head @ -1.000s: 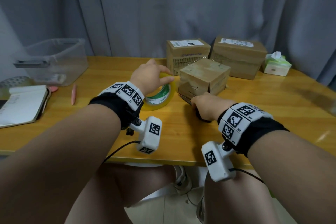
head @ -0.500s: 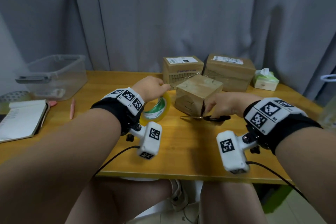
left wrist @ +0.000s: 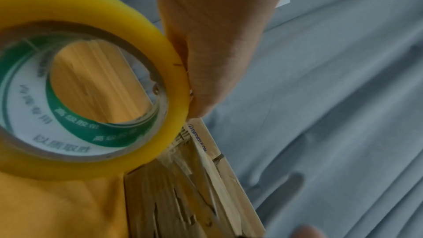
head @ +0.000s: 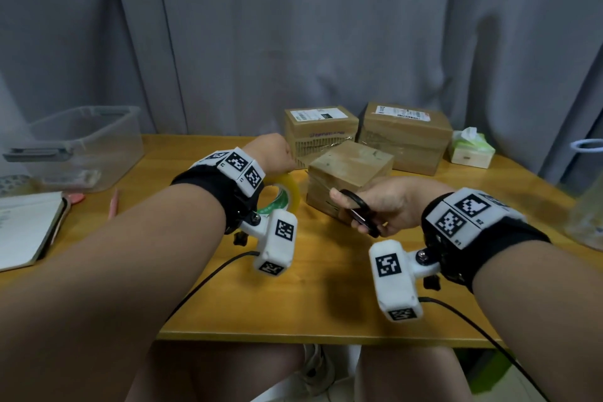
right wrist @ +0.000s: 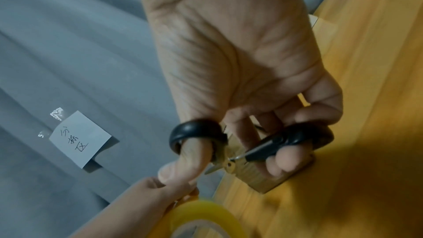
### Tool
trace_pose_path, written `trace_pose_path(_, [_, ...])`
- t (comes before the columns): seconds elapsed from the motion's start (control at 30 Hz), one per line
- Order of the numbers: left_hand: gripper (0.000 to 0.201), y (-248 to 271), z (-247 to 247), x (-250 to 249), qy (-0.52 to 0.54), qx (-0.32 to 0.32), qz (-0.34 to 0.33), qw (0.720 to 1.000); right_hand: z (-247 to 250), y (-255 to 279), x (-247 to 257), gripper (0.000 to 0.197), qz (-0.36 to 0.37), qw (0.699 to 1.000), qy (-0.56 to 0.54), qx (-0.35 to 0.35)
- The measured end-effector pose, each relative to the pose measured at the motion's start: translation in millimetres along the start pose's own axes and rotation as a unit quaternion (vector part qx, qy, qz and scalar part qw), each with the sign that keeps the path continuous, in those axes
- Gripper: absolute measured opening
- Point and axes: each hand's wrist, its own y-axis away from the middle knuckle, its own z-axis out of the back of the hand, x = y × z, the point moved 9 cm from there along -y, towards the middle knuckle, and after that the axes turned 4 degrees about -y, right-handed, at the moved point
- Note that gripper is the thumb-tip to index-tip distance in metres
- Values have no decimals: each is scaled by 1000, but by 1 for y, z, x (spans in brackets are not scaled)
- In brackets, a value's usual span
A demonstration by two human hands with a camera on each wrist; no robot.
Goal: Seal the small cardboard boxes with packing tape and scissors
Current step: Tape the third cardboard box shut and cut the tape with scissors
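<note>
A small brown cardboard box (head: 350,173) stands on the wooden table (head: 310,297), turned at an angle. My left hand (head: 272,153) grips a yellow roll of packing tape (head: 284,196) just left of the box, held on edge above the table. The roll (left wrist: 91,86) fills the left wrist view, with my fingers (left wrist: 215,42) curled over its rim. My right hand (head: 388,202) holds black-handled scissors (head: 359,210) in front of the box. The thumb is through one handle ring (right wrist: 194,137) and fingers through the other; the blades (right wrist: 219,166) are slightly apart.
Two larger labelled boxes (head: 318,126) (head: 406,134) stand behind the small one. A tissue box (head: 471,150) sits at the back right. A clear plastic bin (head: 85,147), a notebook (head: 26,228) and a pink pen (head: 114,204) lie at left. A grey curtain (head: 293,26) hangs behind.
My right hand has picked the scissors up off the table and put thumb and fingers through the handles. The left hand has lifted the tape roll slightly. The head view has tilted upward.
</note>
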Motion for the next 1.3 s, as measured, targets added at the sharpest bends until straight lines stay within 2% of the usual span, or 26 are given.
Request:
trace_pose_path(0.07, [30, -7, -1, 1, 5, 8, 6, 1000, -6, -7, 7, 60, -4, 1000, 0, 12])
trace_pose_path(0.17, [31, -18, -6, 10, 8, 22, 27, 999, -8, -16, 13, 60, 4, 1000, 5, 19])
trace_pose_path(0.3, [31, -20, -13, 15, 37, 36, 39, 998, 11, -15, 6, 54, 30, 999, 11, -13])
trace_pose_path(0.37, [33, -18, -16, 13, 51, 42, 37, 997, 18, -10, 2, 58, 43, 999, 16, -20])
trace_pose_path(0.47, [20, -12, -20, 16, 58, 53, 50, 996, 19, -3, -6, 69, 52, 999, 14, -4])
trace_pose_path(0.63, [22, -7, -17, 25, 75, 40, 77, 993, 15, 7, -24, 69, 0, 999, 39, 10])
trace_pose_path(0.8, [22, -9, -20, 24, 73, 52, 83, 993, 6, -6, -15, 69, -29, 999, 40, -3])
trace_pose_path(0.93, [24, -13, -22, 29, 63, 71, 90, 991, -6, -27, 3, 66, -19, 1000, 15, -15])
trace_pose_path(1.07, [21, -15, -23, 31, 36, 92, 88, 991, -12, -38, 11, 71, -15, 999, 24, -17])
trace_pose_path(1.3, [20, -19, -25, 27, 16, 99, 83, 992, -1, -41, 14, 56, 47, 997, 15, -60])
